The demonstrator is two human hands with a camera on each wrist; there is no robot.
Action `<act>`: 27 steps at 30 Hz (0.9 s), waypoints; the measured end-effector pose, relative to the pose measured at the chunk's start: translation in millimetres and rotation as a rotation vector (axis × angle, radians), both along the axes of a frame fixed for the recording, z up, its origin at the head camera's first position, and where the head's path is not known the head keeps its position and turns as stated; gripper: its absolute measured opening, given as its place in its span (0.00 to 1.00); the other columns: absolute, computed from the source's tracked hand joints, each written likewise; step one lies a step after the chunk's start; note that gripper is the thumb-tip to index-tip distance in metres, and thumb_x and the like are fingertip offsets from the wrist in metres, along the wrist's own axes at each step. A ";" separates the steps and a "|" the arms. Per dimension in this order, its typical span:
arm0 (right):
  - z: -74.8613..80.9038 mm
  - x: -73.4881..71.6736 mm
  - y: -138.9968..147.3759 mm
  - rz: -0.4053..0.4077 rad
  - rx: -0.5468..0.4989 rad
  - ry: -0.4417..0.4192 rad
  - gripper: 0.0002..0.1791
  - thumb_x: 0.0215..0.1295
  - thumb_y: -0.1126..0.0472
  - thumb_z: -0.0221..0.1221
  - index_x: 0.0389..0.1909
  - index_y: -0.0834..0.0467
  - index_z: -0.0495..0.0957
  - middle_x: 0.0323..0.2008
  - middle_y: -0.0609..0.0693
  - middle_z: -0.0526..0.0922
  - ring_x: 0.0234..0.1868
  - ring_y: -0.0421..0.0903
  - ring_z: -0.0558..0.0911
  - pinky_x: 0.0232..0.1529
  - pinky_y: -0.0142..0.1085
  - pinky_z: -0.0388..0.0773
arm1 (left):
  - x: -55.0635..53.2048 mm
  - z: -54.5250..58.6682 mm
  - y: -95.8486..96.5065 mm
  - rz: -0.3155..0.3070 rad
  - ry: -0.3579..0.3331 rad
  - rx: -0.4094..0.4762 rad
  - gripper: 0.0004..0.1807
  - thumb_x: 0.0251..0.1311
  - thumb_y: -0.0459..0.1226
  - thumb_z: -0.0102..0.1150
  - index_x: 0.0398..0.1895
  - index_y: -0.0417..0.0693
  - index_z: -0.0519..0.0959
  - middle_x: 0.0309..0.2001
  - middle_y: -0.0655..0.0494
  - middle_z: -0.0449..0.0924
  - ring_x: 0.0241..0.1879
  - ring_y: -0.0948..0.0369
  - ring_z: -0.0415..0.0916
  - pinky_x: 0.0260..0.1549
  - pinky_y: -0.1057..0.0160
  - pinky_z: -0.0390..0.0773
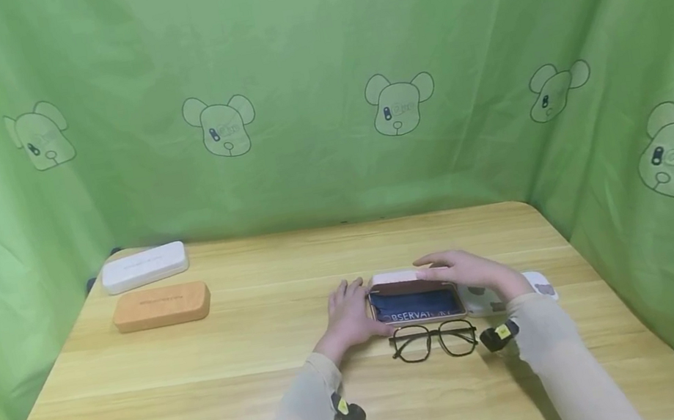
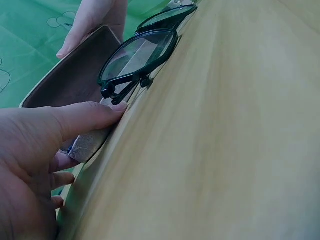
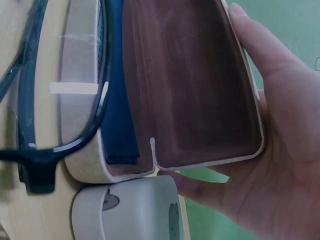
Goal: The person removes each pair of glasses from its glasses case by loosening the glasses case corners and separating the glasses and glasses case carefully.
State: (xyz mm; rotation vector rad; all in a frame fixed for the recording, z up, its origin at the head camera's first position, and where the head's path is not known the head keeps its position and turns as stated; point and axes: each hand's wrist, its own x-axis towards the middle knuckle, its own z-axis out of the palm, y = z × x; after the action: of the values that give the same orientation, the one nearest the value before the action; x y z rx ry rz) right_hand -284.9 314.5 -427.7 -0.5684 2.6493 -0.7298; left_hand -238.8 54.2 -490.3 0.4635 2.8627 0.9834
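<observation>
An open glasses case [image 1: 398, 276] with a brown lining lies on the table, its lid raised. Inside it is a folded dark blue cloth [image 1: 416, 303] with white lettering. My left hand [image 1: 351, 317] holds the case's left end, thumb along the front wall and fingers round the end in the left wrist view. My right hand [image 1: 471, 271] grips the raised lid [image 3: 205, 85] from behind, thumb at its edge. Black-framed eyeglasses [image 1: 459, 340] stand on the table just in front of the case, close to my left thumb tip.
A white case with grey animal prints [image 1: 540, 284] lies against the open case's right end, partly under my right wrist. At the far left are a white glasses case [image 1: 144, 267] and an orange glasses case [image 1: 162, 307]. Green curtains [image 1: 317, 169] surround the wooden table [image 1: 177, 415].
</observation>
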 end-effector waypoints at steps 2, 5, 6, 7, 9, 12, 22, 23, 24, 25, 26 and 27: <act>-0.9 0.2 0.5 -0.005 -0.016 -0.012 0.35 0.68 0.38 0.53 0.68 0.56 0.68 0.63 0.61 0.76 0.62 0.61 0.76 0.64 0.57 0.71 | -0.7 -0.9 -1.3 -0.003 0.004 0.005 0.55 0.33 0.54 0.79 0.69 0.45 0.66 0.74 0.46 0.58 0.76 0.43 0.48 0.75 0.42 0.45; -2.0 0.5 1.8 0.007 -0.041 -0.024 0.35 0.67 0.40 0.55 0.67 0.58 0.68 0.60 0.62 0.78 0.59 0.58 0.79 0.61 0.53 0.76 | -1.0 -2.6 -1.6 0.000 0.008 0.018 0.54 0.33 0.54 0.79 0.67 0.45 0.68 0.74 0.47 0.59 0.76 0.43 0.48 0.75 0.42 0.44; -2.1 0.7 2.1 0.008 -0.047 -0.029 0.35 0.66 0.40 0.56 0.67 0.58 0.69 0.59 0.62 0.78 0.57 0.57 0.80 0.59 0.51 0.77 | -1.1 -3.2 -1.5 0.001 0.013 0.022 0.53 0.33 0.54 0.79 0.67 0.45 0.69 0.74 0.47 0.60 0.75 0.43 0.48 0.75 0.42 0.44; -2.2 0.6 2.3 0.012 -0.051 -0.033 0.35 0.66 0.41 0.57 0.66 0.59 0.69 0.59 0.62 0.79 0.56 0.55 0.80 0.58 0.50 0.78 | -1.2 -3.6 -1.3 0.003 0.015 0.026 0.53 0.32 0.54 0.79 0.66 0.45 0.69 0.73 0.47 0.60 0.75 0.43 0.49 0.75 0.42 0.44; -2.0 0.7 3.0 0.016 -0.068 -0.052 0.36 0.64 0.42 0.58 0.66 0.60 0.69 0.57 0.62 0.80 0.53 0.54 0.82 0.54 0.47 0.80 | -1.1 -3.8 -0.9 0.008 0.015 0.025 0.52 0.32 0.54 0.79 0.65 0.45 0.70 0.73 0.48 0.60 0.75 0.44 0.49 0.75 0.43 0.44; -2.7 0.5 3.3 0.023 -0.078 -0.059 0.37 0.61 0.43 0.62 0.65 0.61 0.70 0.57 0.63 0.80 0.52 0.53 0.82 0.53 0.46 0.81 | -0.7 -3.8 -0.8 0.012 0.019 0.028 0.48 0.31 0.54 0.79 0.60 0.46 0.73 0.73 0.47 0.61 0.75 0.43 0.49 0.75 0.43 0.45; -7.7 5.9 -0.9 0.058 -0.015 0.061 0.40 0.49 0.41 0.70 0.59 0.62 0.76 0.55 0.60 0.82 0.55 0.56 0.81 0.60 0.54 0.76 | -0.8 -1.6 -0.4 0.025 0.002 0.040 0.46 0.32 0.52 0.80 0.59 0.44 0.74 0.74 0.48 0.60 0.76 0.45 0.48 0.76 0.44 0.44; -7.8 7.4 -1.7 0.051 -0.008 0.072 0.40 0.48 0.40 0.71 0.58 0.61 0.77 0.55 0.59 0.82 0.55 0.55 0.81 0.60 0.54 0.76 | -0.8 -1.5 -0.2 0.023 0.001 0.036 0.47 0.32 0.53 0.79 0.59 0.44 0.74 0.74 0.48 0.60 0.76 0.45 0.48 0.76 0.44 0.44; -8.0 9.2 -2.6 0.048 -0.002 0.086 0.41 0.46 0.40 0.72 0.57 0.61 0.77 0.54 0.58 0.83 0.54 0.54 0.81 0.59 0.53 0.76 | -0.7 -1.3 0.0 0.022 -0.002 0.032 0.47 0.33 0.53 0.79 0.60 0.44 0.74 0.74 0.48 0.60 0.76 0.45 0.48 0.76 0.45 0.44; -7.9 11.1 -3.8 0.046 0.006 0.101 0.41 0.45 0.39 0.72 0.57 0.60 0.78 0.53 0.57 0.83 0.53 0.53 0.81 0.59 0.53 0.76 | -0.4 -1.1 0.0 0.021 -0.005 0.029 0.47 0.33 0.53 0.79 0.60 0.44 0.73 0.74 0.48 0.60 0.76 0.45 0.48 0.76 0.45 0.44; -7.9 13.0 -5.0 0.049 0.018 0.120 0.41 0.44 0.39 0.73 0.56 0.60 0.78 0.52 0.56 0.84 0.51 0.52 0.82 0.58 0.52 0.77 | -0.3 -1.0 0.1 0.021 -0.005 0.030 0.48 0.33 0.53 0.79 0.61 0.44 0.73 0.74 0.48 0.60 0.76 0.45 0.48 0.76 0.45 0.44; -8.1 14.6 -6.2 0.048 0.023 0.136 0.41 0.42 0.39 0.73 0.55 0.60 0.79 0.51 0.56 0.85 0.49 0.50 0.82 0.56 0.51 0.77 | -0.1 -1.0 0.2 0.021 -0.005 0.032 0.48 0.33 0.53 0.79 0.61 0.43 0.73 0.74 0.48 0.60 0.76 0.45 0.48 0.76 0.45 0.44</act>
State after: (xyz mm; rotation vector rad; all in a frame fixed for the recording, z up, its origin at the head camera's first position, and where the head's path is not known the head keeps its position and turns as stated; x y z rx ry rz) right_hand -270.3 308.3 -435.8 -0.6954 2.7535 -0.6680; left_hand -239.0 54.5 -491.3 0.4338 2.8575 1.0340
